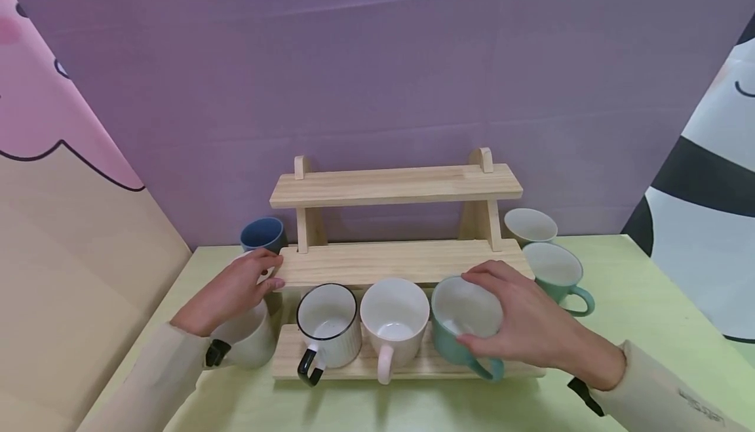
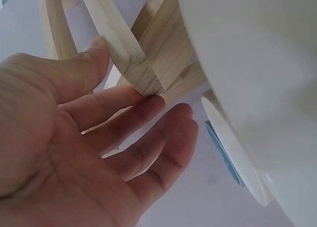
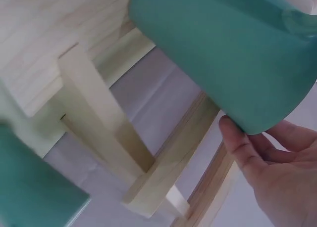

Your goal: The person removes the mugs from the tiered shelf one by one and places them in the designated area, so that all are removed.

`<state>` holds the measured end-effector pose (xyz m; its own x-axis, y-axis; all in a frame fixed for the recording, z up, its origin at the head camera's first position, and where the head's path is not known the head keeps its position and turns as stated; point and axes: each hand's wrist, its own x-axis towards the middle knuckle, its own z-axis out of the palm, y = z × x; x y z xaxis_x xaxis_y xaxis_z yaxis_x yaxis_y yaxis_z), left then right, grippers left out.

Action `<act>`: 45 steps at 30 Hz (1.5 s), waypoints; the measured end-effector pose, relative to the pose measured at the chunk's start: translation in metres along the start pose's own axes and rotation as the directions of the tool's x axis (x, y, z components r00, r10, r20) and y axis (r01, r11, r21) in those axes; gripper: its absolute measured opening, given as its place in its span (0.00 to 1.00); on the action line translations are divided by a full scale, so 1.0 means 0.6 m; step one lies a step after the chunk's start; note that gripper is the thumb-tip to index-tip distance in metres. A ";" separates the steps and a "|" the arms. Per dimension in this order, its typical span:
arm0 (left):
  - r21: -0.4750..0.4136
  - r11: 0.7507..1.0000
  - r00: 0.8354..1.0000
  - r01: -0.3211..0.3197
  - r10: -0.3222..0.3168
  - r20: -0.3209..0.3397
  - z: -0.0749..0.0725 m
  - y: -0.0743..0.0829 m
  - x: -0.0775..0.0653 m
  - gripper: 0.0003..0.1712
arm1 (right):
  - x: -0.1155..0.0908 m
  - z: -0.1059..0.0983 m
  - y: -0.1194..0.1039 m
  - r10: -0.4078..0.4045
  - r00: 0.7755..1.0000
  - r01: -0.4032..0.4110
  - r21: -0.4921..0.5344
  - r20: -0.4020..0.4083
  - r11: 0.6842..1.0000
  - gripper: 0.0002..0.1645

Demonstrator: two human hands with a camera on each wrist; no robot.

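A three-tier wooden shelf rack stands on the table. My left hand pinches the left end of its middle board, with the thumb on one face and fingertips at the edge, as the left wrist view shows. My right hand grips a green mug by its rim at the right of the lowest board; its handle points toward me. Beside it on that board stand a white mug with a pale pink handle and a white mug with black rim and handle.
Left of the rack stand a blue mug and a white mug, partly behind my left arm. On the right are another white mug and a second green mug. A purple backdrop hangs close behind the rack.
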<state>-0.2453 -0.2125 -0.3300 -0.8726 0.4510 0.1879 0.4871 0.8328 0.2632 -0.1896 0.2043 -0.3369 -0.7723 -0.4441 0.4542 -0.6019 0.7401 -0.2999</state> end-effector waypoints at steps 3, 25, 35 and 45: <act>-0.005 1.000 1.000 0.018 -0.018 0.006 0.000 0.000 -0.001 0.22 | -0.008 -0.012 0.002 -0.025 0.999 0.025 0.011 -0.022 1.000 0.42; -0.018 0.997 0.997 0.070 -0.069 0.024 0.000 0.003 0.000 0.26 | -0.139 -0.121 0.130 0.049 0.985 -0.077 -0.169 -0.165 0.983 0.47; -0.021 0.998 0.998 0.066 -0.066 0.021 0.002 0.003 0.000 0.26 | -0.167 -0.087 0.179 0.107 0.986 -0.122 -0.119 -0.126 0.985 0.48; -0.031 0.998 0.998 0.063 -0.063 0.012 0.002 0.001 -0.002 0.26 | -0.168 -0.062 0.194 0.119 0.987 -0.128 -0.085 -0.105 0.988 0.50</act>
<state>-0.2438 -0.2123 -0.3315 -0.9018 0.4014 0.1601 0.4320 0.8491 0.3040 -0.1740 0.3540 -0.3864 -0.8125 -0.2975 0.5013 -0.4788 0.8312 -0.2827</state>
